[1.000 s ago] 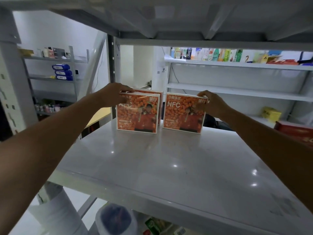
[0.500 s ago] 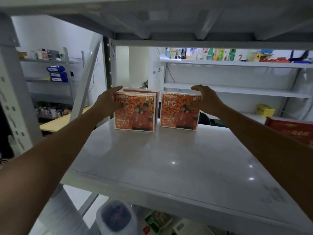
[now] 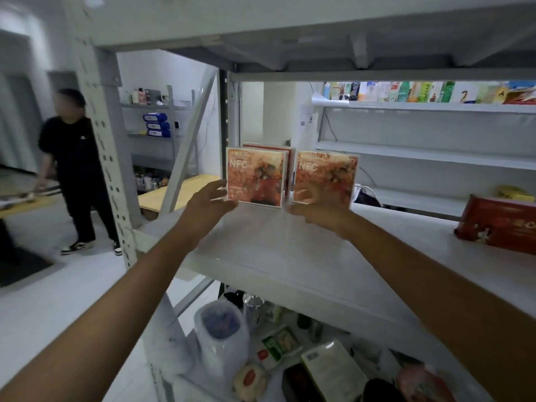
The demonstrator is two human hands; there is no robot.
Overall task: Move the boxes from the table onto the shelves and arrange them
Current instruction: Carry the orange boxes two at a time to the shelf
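Two orange NFC boxes stand upright side by side at the back of the grey shelf [image 3: 290, 256]: the left box [image 3: 255, 177] and the right box [image 3: 324, 177]. A third orange box [image 3: 269, 147] stands behind the left one, mostly hidden. My left hand [image 3: 207, 203] hovers open just in front of the left box's lower left corner, fingers spread, holding nothing. My right hand [image 3: 322, 211] is open below and in front of the right box, apart from it. The view is motion-blurred.
A red box [image 3: 499, 224] lies at the shelf's right end. The lower shelf holds a bagged jar [image 3: 222, 335], packets and cartons. A person in black [image 3: 72, 175] walks on the floor at left, beyond the rack's upright post [image 3: 104, 146]. Stocked shelves stand behind.
Both hands have let go of the boxes' upper corners and drawn back toward me and lower. The boxes stay standing. My view has pulled back and turned left, revealing the person.
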